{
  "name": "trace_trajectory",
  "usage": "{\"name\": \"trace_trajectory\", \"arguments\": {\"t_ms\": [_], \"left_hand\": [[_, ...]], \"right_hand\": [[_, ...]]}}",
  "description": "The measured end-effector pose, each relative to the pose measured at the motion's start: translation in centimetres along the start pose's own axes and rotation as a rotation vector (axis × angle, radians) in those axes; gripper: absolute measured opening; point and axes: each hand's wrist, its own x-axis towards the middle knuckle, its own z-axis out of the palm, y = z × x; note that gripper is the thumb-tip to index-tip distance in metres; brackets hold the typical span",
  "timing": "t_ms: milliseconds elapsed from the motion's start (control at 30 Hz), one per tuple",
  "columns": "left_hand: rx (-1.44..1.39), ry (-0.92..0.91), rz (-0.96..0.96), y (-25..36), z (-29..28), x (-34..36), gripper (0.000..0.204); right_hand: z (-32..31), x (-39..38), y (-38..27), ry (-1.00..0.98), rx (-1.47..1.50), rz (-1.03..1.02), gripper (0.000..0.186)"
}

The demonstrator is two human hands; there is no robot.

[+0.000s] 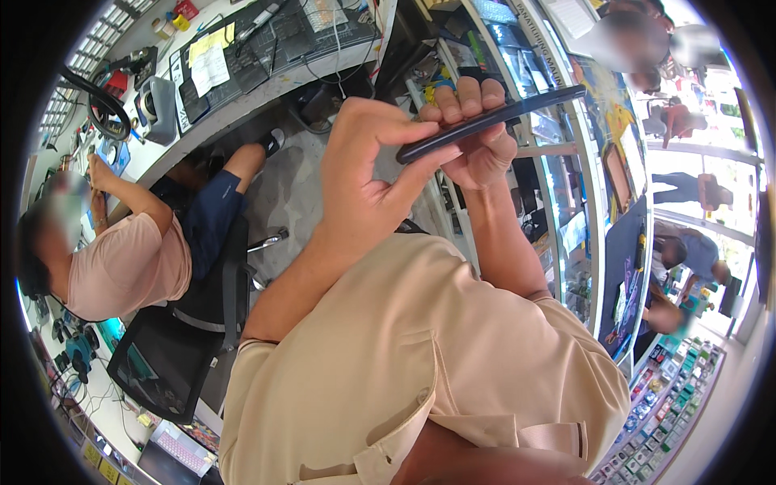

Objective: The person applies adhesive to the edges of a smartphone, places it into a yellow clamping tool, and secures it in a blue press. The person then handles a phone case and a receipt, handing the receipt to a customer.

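Note:
A dark, slim smartphone [517, 111] is held up in front of my chest, seen almost edge-on and tilted with its right end higher. My left hand [364, 166] grips its left end between thumb and fingers. My right hand [477, 145] is closed around the middle, fingertips showing over the far side and the thumb side below. The phone's screen face cannot be made out from this angle.
To the left a co-worker in a pink shirt [133, 255] sits on a black mesh chair [162, 360] at a white workbench [162, 158]. A glass display case [578, 186] stands close on my right. Several people are beyond it. Behind me lies a laptop [174, 457].

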Motion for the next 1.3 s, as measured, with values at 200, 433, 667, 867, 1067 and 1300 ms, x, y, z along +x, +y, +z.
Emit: {"name": "trace_trajectory", "arguments": {"t_ms": [200, 433, 667, 867, 1067, 1300], "left_hand": [[-0.045, -0.14, -0.52, -3.5, -1.7, -1.6, 0.019], [-0.116, -0.338, -0.899, -9.3, -4.7, -8.2, 0.04], [-0.194, 0.039, -1.302, -16.7, -6.0, -17.8, 0.043], [-0.047, 0.093, -1.404, -22.4, -3.7, -26.6, 0.04], [-0.045, 0.158, -1.563, -26.4, -0.3, -33.7, 0.035], [-0.144, 0.172, -1.432, -28.2, 1.9, -28.1, 0.033]], "right_hand": [[1.9, -0.4, -0.6, 0.499, -0.408, 0.243, 0.035], [-1.5, -6.5, 5.8, 0.527, -0.788, 0.622, 0.04], [-21.9, -18.8, 7.4, 0.938, -0.74, 0.967, 0.05], [-53.9, -20.5, 5.1, 0.994, -1.397, 0.805, 0.026], [-70.9, -15.9, 4.7, 0.804, -2.26, 1.011, 0.047], [-65.8, -16.4, 4.4, 1.253, -1.738, 0.358, 0.026]]}}
